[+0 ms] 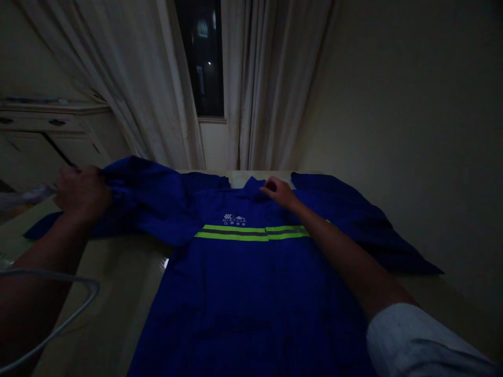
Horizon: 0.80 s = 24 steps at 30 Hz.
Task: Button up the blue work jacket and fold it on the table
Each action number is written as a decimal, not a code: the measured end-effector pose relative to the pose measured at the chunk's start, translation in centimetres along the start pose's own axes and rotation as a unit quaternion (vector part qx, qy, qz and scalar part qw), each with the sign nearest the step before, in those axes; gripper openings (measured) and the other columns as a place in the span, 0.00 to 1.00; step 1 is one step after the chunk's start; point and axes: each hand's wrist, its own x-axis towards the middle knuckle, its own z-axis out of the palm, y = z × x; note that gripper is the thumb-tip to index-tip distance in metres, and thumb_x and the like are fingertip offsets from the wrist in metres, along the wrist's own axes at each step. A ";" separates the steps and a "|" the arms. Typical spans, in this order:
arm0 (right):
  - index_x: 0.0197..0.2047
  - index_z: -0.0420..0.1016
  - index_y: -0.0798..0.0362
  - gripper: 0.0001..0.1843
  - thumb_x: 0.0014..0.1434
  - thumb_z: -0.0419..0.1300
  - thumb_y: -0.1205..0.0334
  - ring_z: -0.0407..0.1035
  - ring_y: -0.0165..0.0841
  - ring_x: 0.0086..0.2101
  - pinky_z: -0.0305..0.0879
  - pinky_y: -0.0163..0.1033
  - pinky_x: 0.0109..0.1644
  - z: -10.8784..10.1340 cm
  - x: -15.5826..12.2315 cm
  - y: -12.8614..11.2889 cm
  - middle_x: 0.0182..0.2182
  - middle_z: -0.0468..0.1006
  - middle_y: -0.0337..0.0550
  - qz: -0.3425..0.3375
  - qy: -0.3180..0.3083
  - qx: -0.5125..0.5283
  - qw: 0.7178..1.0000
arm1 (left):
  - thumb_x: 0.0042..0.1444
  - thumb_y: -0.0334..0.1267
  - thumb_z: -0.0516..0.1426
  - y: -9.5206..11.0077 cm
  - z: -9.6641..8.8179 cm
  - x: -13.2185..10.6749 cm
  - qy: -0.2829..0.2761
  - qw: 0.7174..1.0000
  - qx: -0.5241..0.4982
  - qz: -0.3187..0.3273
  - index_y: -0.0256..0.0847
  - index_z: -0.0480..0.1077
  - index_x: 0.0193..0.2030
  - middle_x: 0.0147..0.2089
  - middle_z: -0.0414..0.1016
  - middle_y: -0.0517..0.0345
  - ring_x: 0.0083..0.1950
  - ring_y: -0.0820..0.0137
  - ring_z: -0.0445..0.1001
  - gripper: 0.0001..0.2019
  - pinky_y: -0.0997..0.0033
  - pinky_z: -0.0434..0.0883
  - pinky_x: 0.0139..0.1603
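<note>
A blue work jacket with a yellow-green reflective stripe and a white chest logo lies spread flat on a pale table. My left hand is closed on the jacket's left sleeve, holding it raised off the table. My right hand rests near the collar, fingers curled onto the fabric. The right sleeve lies stretched out to the right.
White curtains and a dark window stand behind the table. A pale dresser is at the left. A white cable loops over the table's left front. A plain wall fills the right.
</note>
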 end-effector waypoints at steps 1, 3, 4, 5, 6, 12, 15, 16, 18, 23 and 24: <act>0.46 0.80 0.53 0.18 0.62 0.65 0.47 0.77 0.40 0.42 0.73 0.44 0.51 0.9 -1.2 -0.1 0.41 0.84 0.48 -0.004 -0.075 -0.025 0.997 | 0.66 0.45 0.47 0.4 0.2 -0.4 0.043 0.999 0.002 0.011 0.38 0.67 0.66 0.72 0.63 0.42 0.73 0.25 0.53 0.26 0.18 0.63 0.60; 0.48 0.81 0.53 0.16 0.63 0.65 0.52 0.76 0.42 0.49 0.71 0.45 0.56 2.4 -2.9 -0.5 0.46 0.83 0.50 0.002 -0.149 -0.068 0.986 | 0.65 0.41 0.49 1.7 1.1 -2.2 0.097 0.992 0.062 0.048 0.35 0.66 0.67 0.74 0.59 0.39 0.73 0.29 0.56 0.26 0.22 0.63 0.62; 0.53 0.79 0.54 0.17 0.63 0.65 0.56 0.74 0.43 0.54 0.68 0.45 0.60 2.9 -3.4 -0.8 0.51 0.81 0.52 0.010 -0.133 -0.091 0.987 | 0.64 0.38 0.50 2.6 1.7 -3.4 0.082 0.989 0.089 0.085 0.33 0.65 0.68 0.74 0.59 0.36 0.72 0.31 0.59 0.26 0.24 0.63 0.64; 0.57 0.76 0.54 0.21 0.63 0.64 0.59 0.72 0.43 0.57 0.66 0.45 0.62 3.3 -3.9 -1.1 0.56 0.79 0.54 0.019 -0.093 -0.113 0.989 | 0.64 0.36 0.50 3.6 2.4 -4.9 0.053 0.984 0.111 0.130 0.33 0.65 0.68 0.73 0.62 0.35 0.70 0.35 0.64 0.26 0.28 0.64 0.64; 0.60 0.73 0.55 0.23 0.62 0.64 0.60 0.70 0.43 0.58 0.65 0.46 0.63 3.5 -4.3 -1.5 0.58 0.77 0.56 0.028 -0.052 -0.135 0.989 | 0.64 0.34 0.50 4.8 3.1 -6.5 0.013 0.976 0.123 0.181 0.34 0.66 0.67 0.70 0.67 0.36 0.67 0.40 0.68 0.25 0.34 0.66 0.65; 0.54 0.72 0.51 0.20 0.58 0.65 0.64 0.72 0.39 0.45 0.67 0.39 0.49 3.5 -9.3 -3.8 0.48 0.75 0.47 -0.003 -0.106 -0.246 0.963 | 0.66 0.31 0.49 12.7 7.2 -17.2 -0.209 0.898 0.010 0.387 0.40 0.72 0.63 0.65 0.75 0.43 0.62 0.57 0.76 0.22 0.57 0.71 0.65; 0.51 0.72 0.51 0.18 0.59 0.58 0.73 0.71 0.37 0.44 0.66 0.38 0.49 2.6 -11.5 -3.8 0.46 0.74 0.46 0.019 -0.087 -0.253 0.963 | 0.71 0.40 0.47 16.7 9.1 -21.3 -0.257 0.890 -0.037 0.375 0.45 0.67 0.70 0.75 0.65 0.44 0.73 0.49 0.65 0.24 0.36 0.63 0.71; 0.50 0.72 0.51 0.18 0.58 0.57 0.76 0.71 0.36 0.45 0.66 0.38 0.50 2.1 -12.0 -3.7 0.46 0.74 0.46 0.031 -0.079 -0.248 0.965 | 0.72 0.45 0.46 17.7 9.7 -22.3 -0.273 0.897 -0.038 0.347 0.46 0.64 0.72 0.77 0.60 0.44 0.75 0.44 0.60 0.25 0.27 0.59 0.70; 0.48 0.74 0.52 0.19 0.57 0.54 0.79 0.71 0.36 0.45 0.65 0.38 0.51 1.3 -12.9 -3.7 0.46 0.73 0.46 0.053 -0.065 -0.240 0.967 | 0.72 0.53 0.44 18.9 10.8 -23.7 -0.282 0.913 -0.028 0.295 0.49 0.60 0.76 0.80 0.53 0.43 0.79 0.37 0.51 0.29 0.15 0.50 0.68; 0.43 0.74 0.51 0.04 0.64 0.62 0.66 0.71 0.36 0.45 0.65 0.40 0.52 0.4 -18.5 -7.2 0.45 0.74 0.45 0.045 -0.034 -0.204 0.977 | 0.71 0.57 0.42 18.6 12.7 -24.5 -0.252 0.919 -0.012 0.303 0.49 0.55 0.79 0.82 0.45 0.45 0.82 0.40 0.41 0.33 0.15 0.35 0.70; 0.43 0.73 0.50 0.06 0.64 0.65 0.60 0.71 0.36 0.43 0.66 0.40 0.50 0.4 -20.2 -8.4 0.43 0.75 0.44 0.043 -0.051 -0.193 0.979 | 0.71 0.58 0.41 18.5 12.9 -24.3 -0.254 0.918 -0.010 0.303 0.49 0.55 0.79 0.82 0.45 0.46 0.82 0.40 0.41 0.34 0.15 0.36 0.70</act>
